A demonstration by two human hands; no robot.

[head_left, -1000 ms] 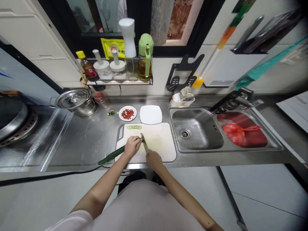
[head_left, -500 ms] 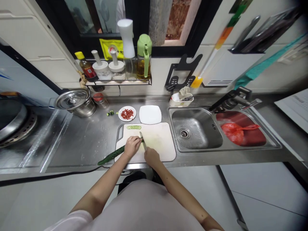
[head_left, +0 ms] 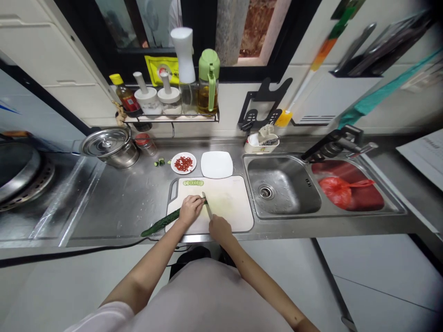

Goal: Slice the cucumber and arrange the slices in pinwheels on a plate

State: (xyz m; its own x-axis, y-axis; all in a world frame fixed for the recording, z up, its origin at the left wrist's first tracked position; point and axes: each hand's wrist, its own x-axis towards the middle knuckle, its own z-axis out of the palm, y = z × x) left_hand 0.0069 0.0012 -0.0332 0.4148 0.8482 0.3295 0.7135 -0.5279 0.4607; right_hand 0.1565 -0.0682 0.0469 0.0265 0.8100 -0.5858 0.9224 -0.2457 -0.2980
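Observation:
A long dark green cucumber lies aslant over the left edge of a white cutting board. My left hand is closed over its upper end, fingers pressed together. In my right hand is the handle of a kitchen knife. The blade points away from me, close beside my left fingertips at the cucumber's end. A row of thin cucumber slices lies near the board's far edge. My left hand hides part of the cucumber.
Behind the board stand a plate of chopped red pieces and a white square plate. Cucumber scraps lie left of them. A steel pot is at back left, a double sink at right. Above is a condiment rack.
The knife and my right hand have shifted very slightly toward me and to the right. My left hand stays on the cucumber.

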